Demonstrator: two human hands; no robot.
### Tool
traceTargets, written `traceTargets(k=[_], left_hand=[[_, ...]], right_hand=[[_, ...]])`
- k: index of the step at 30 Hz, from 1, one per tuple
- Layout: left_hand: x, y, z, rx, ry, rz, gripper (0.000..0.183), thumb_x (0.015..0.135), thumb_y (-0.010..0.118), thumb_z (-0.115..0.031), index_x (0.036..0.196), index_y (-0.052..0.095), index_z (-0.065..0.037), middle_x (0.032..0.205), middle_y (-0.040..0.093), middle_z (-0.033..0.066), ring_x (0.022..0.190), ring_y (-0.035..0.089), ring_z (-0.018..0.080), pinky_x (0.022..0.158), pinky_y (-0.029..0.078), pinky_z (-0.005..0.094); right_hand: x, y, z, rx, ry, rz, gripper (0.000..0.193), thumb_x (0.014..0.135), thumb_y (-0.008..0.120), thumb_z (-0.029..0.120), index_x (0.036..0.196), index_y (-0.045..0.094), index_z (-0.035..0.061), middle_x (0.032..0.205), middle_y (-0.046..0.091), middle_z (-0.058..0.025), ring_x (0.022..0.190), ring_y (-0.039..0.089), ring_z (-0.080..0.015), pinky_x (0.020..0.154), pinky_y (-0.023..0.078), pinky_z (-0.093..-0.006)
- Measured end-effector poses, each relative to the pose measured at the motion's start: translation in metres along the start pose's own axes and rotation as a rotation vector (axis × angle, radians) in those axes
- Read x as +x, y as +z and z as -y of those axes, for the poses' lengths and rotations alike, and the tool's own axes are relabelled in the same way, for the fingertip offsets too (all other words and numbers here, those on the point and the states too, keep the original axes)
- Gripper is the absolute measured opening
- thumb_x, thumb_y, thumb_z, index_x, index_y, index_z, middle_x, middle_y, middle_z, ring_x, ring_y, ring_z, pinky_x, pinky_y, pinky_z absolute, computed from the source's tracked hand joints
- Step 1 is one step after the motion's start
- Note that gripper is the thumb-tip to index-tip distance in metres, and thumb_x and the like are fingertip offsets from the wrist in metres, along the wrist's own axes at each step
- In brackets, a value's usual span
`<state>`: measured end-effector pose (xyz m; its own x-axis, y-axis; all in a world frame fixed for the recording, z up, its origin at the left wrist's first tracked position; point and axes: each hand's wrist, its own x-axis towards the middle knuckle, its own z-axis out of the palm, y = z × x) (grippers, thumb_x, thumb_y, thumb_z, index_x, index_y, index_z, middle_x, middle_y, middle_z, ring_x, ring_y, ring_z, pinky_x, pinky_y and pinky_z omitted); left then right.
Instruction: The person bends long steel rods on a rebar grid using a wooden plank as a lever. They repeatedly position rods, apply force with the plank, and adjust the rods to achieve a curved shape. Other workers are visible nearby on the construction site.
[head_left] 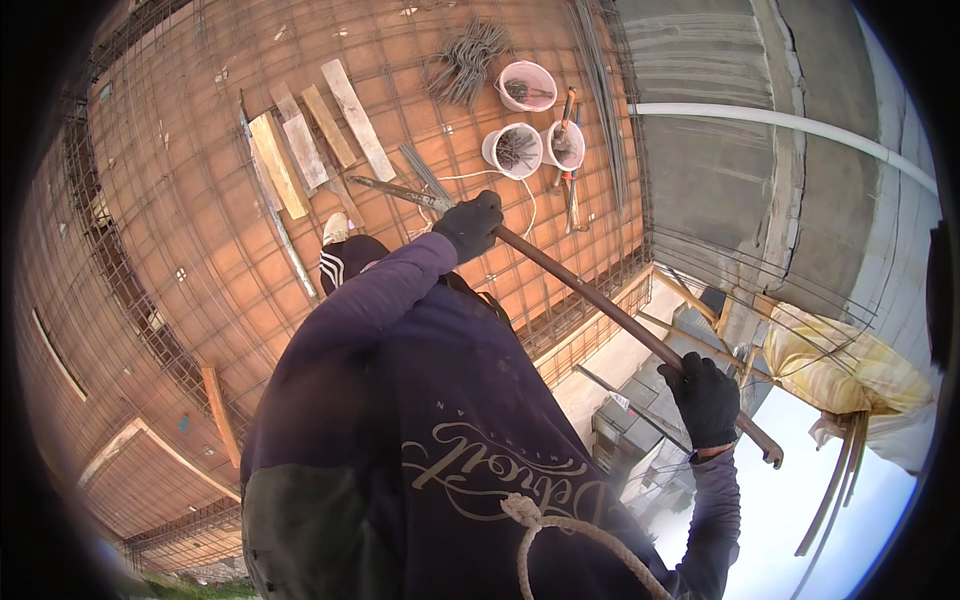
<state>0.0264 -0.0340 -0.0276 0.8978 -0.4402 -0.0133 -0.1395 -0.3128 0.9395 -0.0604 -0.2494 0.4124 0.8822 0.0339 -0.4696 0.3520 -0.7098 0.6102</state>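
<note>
Both my gloved hands are closed around a long brown metal bar [590,292], held slanting in front of my body. My left hand [468,225] grips it near its upper end. Lower down, my right hand [703,400] wraps round it close to the hooked end [768,448], which sticks out past that hand. Beyond my left fist a mottled flat strip [400,193] points left. Whether it belongs to the bar, I cannot tell. The knotted rope [580,525] hangs across my dark sweatshirt.
A rebar grid [220,230] covers the orange deck. Wooden boards [357,118] lie on it, along with bent rebar pieces [467,60]. Three pails stand together, one white pail [490,150] holding metal pieces. At right are the deck edge, a concrete wall [700,180] and a yellowish sheet [840,365].
</note>
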Motion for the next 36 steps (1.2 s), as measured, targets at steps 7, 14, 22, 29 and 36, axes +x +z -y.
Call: traceTargets(k=[7, 14, 22, 29, 36], left_hand=[[-0.014, 0.005, -0.002, 0.023, 0.034, -0.039, 0.014, 0.084, 0.071, -0.007, 0.096, 0.069, -0.003, 0.136, 0.050, 0.0134, 0.095, 0.070, 0.0359, 0.086, 0.057, 0.0448], [-0.009, -0.002, -0.011, -0.042, -0.084, -0.034, 0.014, 0.082, 0.070, -0.003, 0.095, 0.067, 0.000, 0.140, 0.048, 0.0144, 0.095, 0.070, 0.0378, 0.086, 0.057, 0.0460], [-0.007, -0.020, -0.013, 0.003, -0.020, 0.012, 0.019, 0.084, 0.067, -0.001, 0.103, 0.063, -0.002, 0.135, 0.048, 0.0142, 0.095, 0.070, 0.0387, 0.086, 0.056, 0.0487], [-0.001, -0.029, -0.014, -0.136, -0.061, 0.012, 0.028, 0.082, 0.071, -0.004, 0.109, 0.061, -0.007, 0.126, 0.051, 0.0142, 0.097, 0.069, 0.0381, 0.085, 0.055, 0.0496], [0.003, -0.032, 0.002, 0.095, -0.008, 0.189, 0.030, 0.082, 0.076, -0.016, 0.109, 0.063, -0.010, 0.112, 0.066, 0.0136, 0.104, 0.068, 0.0364, 0.088, 0.054, 0.0482]], right_hand=[[-0.013, -0.012, 0.015, 0.033, -0.018, 0.081, 0.042, 0.095, 0.070, 0.050, 0.083, 0.058, 0.0119, 0.065, 0.063, -0.0087, 0.056, 0.068, -0.0297, 0.049, 0.053, -0.0405], [-0.012, -0.027, 0.018, 0.028, -0.013, 0.139, 0.041, 0.096, 0.069, 0.048, 0.084, 0.058, 0.0105, 0.066, 0.065, -0.0123, 0.060, 0.069, -0.0344, 0.052, 0.054, -0.0446], [-0.010, -0.017, 0.011, -0.095, -0.082, 0.064, 0.043, 0.096, 0.067, 0.054, 0.084, 0.058, 0.0135, 0.064, 0.063, -0.0055, 0.057, 0.070, -0.0254, 0.050, 0.055, -0.0379], [-0.013, -0.011, 0.011, -0.047, -0.083, 0.023, 0.042, 0.095, 0.069, 0.052, 0.084, 0.059, 0.0135, 0.064, 0.062, -0.0059, 0.054, 0.068, -0.0257, 0.049, 0.054, -0.0381], [-0.006, -0.018, 0.011, -0.113, -0.089, -0.027, 0.040, 0.094, 0.070, 0.052, 0.084, 0.057, 0.0148, 0.064, 0.058, -0.0042, 0.053, 0.067, -0.0236, 0.049, 0.053, -0.0374]])
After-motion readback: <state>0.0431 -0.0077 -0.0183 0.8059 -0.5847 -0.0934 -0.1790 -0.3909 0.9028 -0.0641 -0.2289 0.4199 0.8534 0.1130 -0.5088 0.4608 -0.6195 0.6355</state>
